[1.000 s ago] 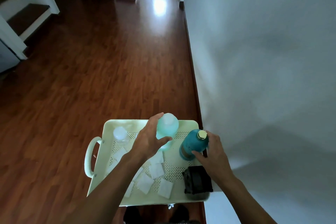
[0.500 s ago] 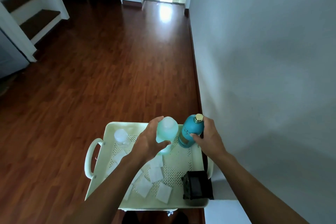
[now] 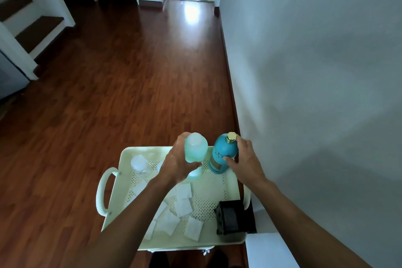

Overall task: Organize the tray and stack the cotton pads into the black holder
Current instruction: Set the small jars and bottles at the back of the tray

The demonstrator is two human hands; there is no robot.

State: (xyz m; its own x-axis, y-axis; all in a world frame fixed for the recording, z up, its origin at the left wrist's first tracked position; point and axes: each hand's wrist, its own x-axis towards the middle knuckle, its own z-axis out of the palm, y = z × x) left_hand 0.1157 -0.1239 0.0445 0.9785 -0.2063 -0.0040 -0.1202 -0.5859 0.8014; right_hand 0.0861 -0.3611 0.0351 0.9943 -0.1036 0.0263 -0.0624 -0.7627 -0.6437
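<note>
Left hand (image 3: 178,163) grips pale mint bottle (image 3: 195,148); right hand (image 3: 245,159) grips teal bottle (image 3: 224,152) — both at tray (image 3: 230,183) far edge. Cotton pads (image 3: 183,208) scattered mid-tray — black holder (image 3: 230,217) near-right corner.

I have only one view, from a wide-angle camera worn on the head. It looks forward and steeply down, so the tray (image 3: 174,243) sits low in the picture, close under the camera, and both forearms enter from the bottom edge. The left hand (image 3: 176,164) and the right hand (image 3: 245,161) meet near the tray's far edge. Beyond it the wooden floor (image 3: 121,85) runs away to a doorway at the top. A pale wall (image 3: 315,61) fills the right side. The lens bends straight lines near the edges.
</note>
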